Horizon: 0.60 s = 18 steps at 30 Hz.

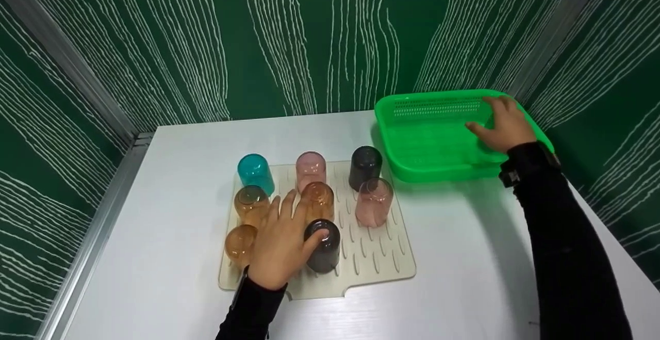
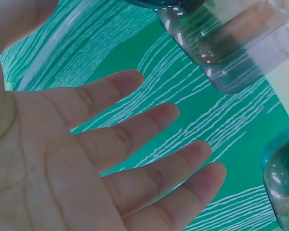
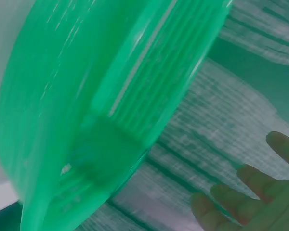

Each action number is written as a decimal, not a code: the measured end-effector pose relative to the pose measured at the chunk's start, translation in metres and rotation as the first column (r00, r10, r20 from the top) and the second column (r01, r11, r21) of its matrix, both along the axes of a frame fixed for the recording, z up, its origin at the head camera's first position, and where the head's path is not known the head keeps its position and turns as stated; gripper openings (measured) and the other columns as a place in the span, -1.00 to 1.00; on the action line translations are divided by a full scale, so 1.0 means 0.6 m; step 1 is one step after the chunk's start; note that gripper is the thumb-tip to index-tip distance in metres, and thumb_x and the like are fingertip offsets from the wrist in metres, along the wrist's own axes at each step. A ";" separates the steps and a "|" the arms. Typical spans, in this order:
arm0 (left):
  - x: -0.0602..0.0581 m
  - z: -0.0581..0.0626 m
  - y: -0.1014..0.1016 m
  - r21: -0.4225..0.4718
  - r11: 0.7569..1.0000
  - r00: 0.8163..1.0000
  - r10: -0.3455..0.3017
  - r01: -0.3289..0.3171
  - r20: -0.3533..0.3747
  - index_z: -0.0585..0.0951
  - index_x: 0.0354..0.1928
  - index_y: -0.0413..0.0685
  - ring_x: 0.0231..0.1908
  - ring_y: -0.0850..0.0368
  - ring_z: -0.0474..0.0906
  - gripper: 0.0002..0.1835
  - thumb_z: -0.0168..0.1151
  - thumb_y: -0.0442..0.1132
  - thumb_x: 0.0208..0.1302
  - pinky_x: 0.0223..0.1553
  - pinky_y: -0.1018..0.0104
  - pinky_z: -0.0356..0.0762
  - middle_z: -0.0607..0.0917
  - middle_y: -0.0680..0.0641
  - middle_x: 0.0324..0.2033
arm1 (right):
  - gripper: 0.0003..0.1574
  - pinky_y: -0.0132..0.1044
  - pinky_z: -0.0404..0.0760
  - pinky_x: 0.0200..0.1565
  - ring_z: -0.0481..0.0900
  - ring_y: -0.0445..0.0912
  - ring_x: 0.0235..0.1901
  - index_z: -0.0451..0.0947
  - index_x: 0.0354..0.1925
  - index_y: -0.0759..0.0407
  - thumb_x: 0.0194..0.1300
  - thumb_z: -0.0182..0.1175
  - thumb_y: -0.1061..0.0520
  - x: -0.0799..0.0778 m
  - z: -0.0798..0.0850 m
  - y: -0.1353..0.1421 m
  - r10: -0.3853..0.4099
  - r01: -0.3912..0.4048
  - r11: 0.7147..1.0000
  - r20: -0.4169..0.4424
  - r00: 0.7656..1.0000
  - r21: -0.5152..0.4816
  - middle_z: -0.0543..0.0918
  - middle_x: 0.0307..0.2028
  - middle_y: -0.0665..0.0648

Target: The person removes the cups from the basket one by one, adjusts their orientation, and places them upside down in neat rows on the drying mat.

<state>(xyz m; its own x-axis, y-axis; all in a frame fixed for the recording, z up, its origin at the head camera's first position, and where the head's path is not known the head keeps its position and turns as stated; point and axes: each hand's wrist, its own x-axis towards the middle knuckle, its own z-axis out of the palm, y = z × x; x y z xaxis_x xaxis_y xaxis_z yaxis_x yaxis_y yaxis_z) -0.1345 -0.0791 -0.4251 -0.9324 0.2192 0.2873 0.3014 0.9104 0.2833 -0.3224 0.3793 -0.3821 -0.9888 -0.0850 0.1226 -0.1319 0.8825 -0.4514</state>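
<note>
My left hand [image 1: 281, 242] hovers, fingers spread, over the front left of a beige drying mat [image 1: 381, 262]. Its thumb lies over a black cup [image 1: 324, 252]; whether it touches is unclear. Around it are amber cups [image 1: 240, 242], one partly hidden by the hand. Behind stand a teal cup [image 1: 253, 170], a pink cup [image 1: 311, 167] and another black cup [image 1: 365, 164]; a second pink cup [image 1: 374, 208] is at the right. The cups appear bottom up. Over the right side of a green basket [image 1: 428, 175] is my right hand [image 1: 508, 126], fingers apart, holding nothing.
The basket stands at the back right of the white table [image 1: 154, 216], beside the mat's back right corner. Green walls [image 1: 289, 35] with white wavy lines enclose the table's back and sides, with grey metal posts at the corners.
</note>
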 end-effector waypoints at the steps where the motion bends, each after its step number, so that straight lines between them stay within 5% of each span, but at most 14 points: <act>1: -0.001 -0.001 0.001 0.003 1.000 1.000 0.002 -0.002 0.005 0.49 0.47 -0.20 0.42 -0.50 0.45 -0.19 0.46 0.14 0.36 0.45 -0.38 0.40 0.53 -0.41 0.40 | 0.12 0.58 0.06 0.47 -0.10 0.63 0.58 -0.12 0.70 0.33 0.60 0.17 -0.21 -0.006 0.000 0.009 -0.018 0.018 1.000 0.020 1.000 0.006 -0.19 0.64 0.64; 8: -0.003 -0.001 0.001 0.009 1.000 1.000 0.012 -0.012 0.014 0.49 0.48 -0.16 0.42 -0.52 0.44 -0.17 0.46 0.17 0.34 0.46 -0.40 0.38 0.53 -0.41 0.41 | 0.43 0.72 -0.44 0.42 -0.71 0.64 0.52 -0.49 0.71 0.26 0.51 0.15 -0.42 -0.035 -0.013 0.057 -0.076 0.070 0.997 0.230 0.970 0.037 -0.58 0.60 0.62; 18: -0.005 -0.001 -0.001 0.013 1.000 0.999 0.012 -0.013 0.037 0.48 0.51 -0.15 0.42 -0.53 0.44 -0.16 0.45 0.18 0.35 0.43 -0.46 0.38 0.52 -0.40 0.43 | 0.72 0.84 -0.31 0.32 -0.62 0.78 0.48 -0.45 0.67 0.41 0.23 0.37 -0.50 -0.089 -0.083 0.103 -0.094 0.056 0.991 0.346 0.934 0.119 -0.47 0.56 0.76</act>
<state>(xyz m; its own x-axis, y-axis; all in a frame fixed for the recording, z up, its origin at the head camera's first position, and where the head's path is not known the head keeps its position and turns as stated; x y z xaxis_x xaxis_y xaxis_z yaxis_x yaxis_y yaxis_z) -0.1375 -0.0798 -0.4259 -0.9451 0.2037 0.2555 0.2790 0.9102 0.3061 -0.3755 0.4410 -0.4321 -0.9713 -0.0028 -0.2377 0.0855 0.9288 -0.3606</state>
